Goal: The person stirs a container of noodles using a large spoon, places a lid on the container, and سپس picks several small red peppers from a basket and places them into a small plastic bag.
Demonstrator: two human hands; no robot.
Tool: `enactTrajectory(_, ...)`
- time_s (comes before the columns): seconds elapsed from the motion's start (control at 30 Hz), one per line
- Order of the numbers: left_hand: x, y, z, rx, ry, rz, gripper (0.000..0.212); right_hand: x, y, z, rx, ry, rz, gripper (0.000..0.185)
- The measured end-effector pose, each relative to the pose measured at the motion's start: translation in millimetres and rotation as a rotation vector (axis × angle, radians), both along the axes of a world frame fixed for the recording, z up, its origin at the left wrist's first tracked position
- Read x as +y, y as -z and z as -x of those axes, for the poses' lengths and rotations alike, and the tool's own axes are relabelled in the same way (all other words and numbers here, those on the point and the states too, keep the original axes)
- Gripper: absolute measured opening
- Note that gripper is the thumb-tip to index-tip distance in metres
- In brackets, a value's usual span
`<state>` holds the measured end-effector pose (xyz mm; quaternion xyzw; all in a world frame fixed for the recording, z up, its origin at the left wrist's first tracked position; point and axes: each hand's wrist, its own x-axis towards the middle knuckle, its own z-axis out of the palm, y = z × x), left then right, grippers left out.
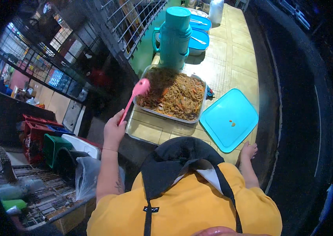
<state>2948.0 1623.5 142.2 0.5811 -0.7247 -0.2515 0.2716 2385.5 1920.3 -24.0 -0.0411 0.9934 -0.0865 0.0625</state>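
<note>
My left hand [115, 129] is closed on the handle of a pink plastic pasta server [140, 87], whose head is up by the left rim of a clear plastic container. Stir-fried noodles [184, 97] with orange bits fill the container; its left part lies in shadow. To its right a turquoise plastic lid [228, 119] lies flat with small food scraps on it. My right hand [249, 150] rests at the table's right edge, just below the lid, fingers curled; no object shows in it.
A tall turquoise thermos jug [175, 38] stands behind the noodles. Beyond it are blue-lidded containers [198, 39] with white utensils on top. A metal grille [131, 26] borders the table at left. Crates [36, 135] and bins stand at lower left; a road [296, 118] runs at right.
</note>
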Motion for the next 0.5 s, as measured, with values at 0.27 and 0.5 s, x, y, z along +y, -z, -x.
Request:
enactTrajectory(0.27, 9.5, 45.2, 40.5, -0.051, 0.158, 0.16, 0.046, 7.1, -0.4, -11.1, 0.23, -0.123, 0.141, 0.05)
enactTrajectory(0.5, -3.0, 28.6, 25.0, 0.177, 0.242, -0.173, 0.043, 5.5, 13.3, -35.0, -0.003, -0.314, 0.474, 0.032)
